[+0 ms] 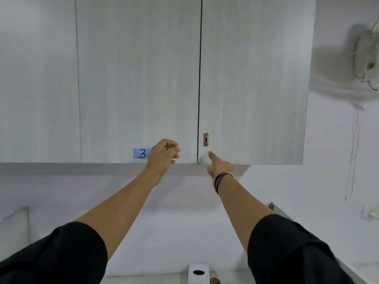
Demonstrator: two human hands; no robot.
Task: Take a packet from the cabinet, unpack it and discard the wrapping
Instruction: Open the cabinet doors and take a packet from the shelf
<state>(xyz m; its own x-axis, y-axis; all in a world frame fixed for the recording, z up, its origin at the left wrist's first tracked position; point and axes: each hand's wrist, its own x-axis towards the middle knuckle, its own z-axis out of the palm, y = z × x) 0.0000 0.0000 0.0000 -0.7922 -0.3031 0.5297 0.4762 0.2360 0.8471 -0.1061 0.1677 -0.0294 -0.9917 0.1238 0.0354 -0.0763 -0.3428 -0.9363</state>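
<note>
Both hands raised at frame centre to closed cabinet doors (pixel 246 78), left hand (pixel 164 154) loosely curled and empty, right hand (pixel 218 163) pointing a finger at the door's lower corner.

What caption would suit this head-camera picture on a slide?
Both hands, left and right, reach up to the closed cabinet doors beside label 3.

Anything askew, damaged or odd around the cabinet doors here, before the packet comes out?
Nothing stands out. Both cabinet doors look shut and flush, the gap between them straight. The blue label marked 3 sits level and the keyhole plate is upright. The left hand and right hand reach for the doors' bottom edge, holding nothing.
</note>
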